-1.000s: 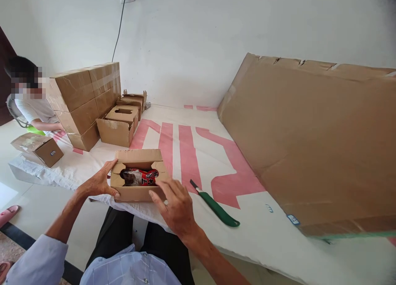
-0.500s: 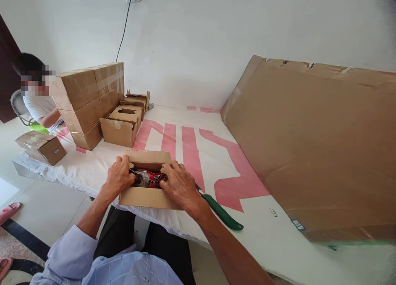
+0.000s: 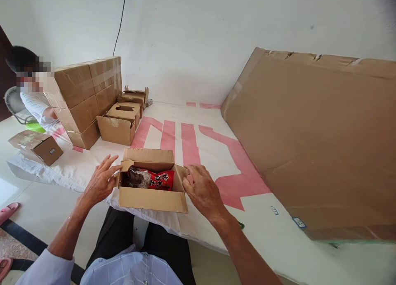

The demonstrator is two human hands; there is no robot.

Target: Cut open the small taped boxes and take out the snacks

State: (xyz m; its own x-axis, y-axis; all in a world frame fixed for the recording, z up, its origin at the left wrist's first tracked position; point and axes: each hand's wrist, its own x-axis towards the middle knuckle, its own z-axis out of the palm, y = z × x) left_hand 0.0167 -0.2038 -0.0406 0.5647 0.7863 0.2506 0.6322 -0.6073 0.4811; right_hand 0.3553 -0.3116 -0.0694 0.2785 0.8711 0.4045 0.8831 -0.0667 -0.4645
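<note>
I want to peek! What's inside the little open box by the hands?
Inside the open cardboard box lies a red and dark snack packet. The packet and the box walls hide anything underneath.

Matt brown cardboard box [image 3: 152, 198], glossy, probably plastic red packet [image 3: 154, 180], white woven-looking sheet [image 3: 204, 153]

White Chinese characters are seen on the red packet [image 3: 157, 180] lying in the open box [image 3: 152, 198]; the last one is read as 王, the others are too blurred to be made out. Large pink strokes are printed on the white sheet [image 3: 198, 149], but no whole word is shown.
</note>
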